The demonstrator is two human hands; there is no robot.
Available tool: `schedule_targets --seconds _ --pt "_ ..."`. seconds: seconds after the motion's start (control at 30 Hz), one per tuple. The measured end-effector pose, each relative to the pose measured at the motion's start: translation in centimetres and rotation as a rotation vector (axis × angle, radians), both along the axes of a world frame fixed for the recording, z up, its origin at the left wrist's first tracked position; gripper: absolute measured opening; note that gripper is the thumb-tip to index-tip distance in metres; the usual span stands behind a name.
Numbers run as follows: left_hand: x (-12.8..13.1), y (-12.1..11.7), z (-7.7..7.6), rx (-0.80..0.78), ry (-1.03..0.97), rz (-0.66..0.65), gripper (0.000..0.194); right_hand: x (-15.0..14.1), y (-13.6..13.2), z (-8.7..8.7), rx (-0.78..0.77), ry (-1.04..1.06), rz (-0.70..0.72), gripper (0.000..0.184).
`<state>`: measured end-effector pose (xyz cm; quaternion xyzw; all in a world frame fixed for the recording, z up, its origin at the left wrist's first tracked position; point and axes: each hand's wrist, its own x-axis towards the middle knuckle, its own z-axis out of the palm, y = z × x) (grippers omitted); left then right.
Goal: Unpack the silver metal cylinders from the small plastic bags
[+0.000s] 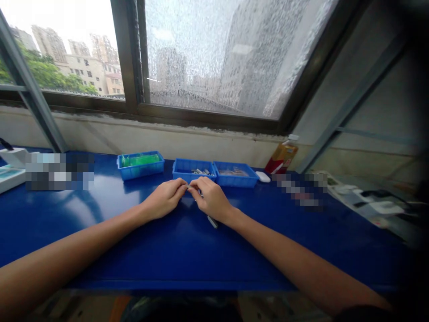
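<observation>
My left hand (166,197) and my right hand (211,199) rest on the blue table (187,250) with their fingertips pinched together just in front of a blue tray (192,170). Between the fingertips sits a small pale part, too small to name. A slim metal tool (212,222) sticks out under my right wrist. The tray holds a few small metal cylinders (201,171). A second blue tray (234,174) joins it on the right, holding small pale parts.
A blue tray with green pieces (140,163) stands to the left. An orange bottle (282,157) and a white lump (262,176) sit at the back right. White devices (365,203) lie at far right, another (11,167) at far left. A window wall runs behind.
</observation>
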<state>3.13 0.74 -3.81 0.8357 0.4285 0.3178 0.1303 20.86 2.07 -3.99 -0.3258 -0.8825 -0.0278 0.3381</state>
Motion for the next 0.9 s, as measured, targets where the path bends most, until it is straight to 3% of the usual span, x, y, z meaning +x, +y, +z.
schedule_targets --seconds 0.1,0.23,0.5,0.73,0.9 --pt "0.1 -0.3 0.0 0.038 -0.068 -0.004 0.023 0.4 0.0 0.2 -0.028 0.055 -0.011 0.024" --pt "0.4 -0.6 0.0 0.097 -0.062 -0.11 0.025 0.6 -0.5 0.5 -0.078 0.083 -0.01 0.031" --pt "0.3 -0.6 -0.1 0.152 -0.073 -0.025 0.014 0.4 -0.4 0.6 -0.163 0.059 -0.005 0.035" --pt "0.5 -0.2 -0.2 0.003 -0.193 -0.052 0.013 1.0 0.2 0.6 -0.34 0.094 0.063 0.035" --pt "0.7 -0.4 -0.1 -0.041 -0.234 -0.072 0.014 1.2 0.0 0.7 -0.339 0.089 0.103 0.034"
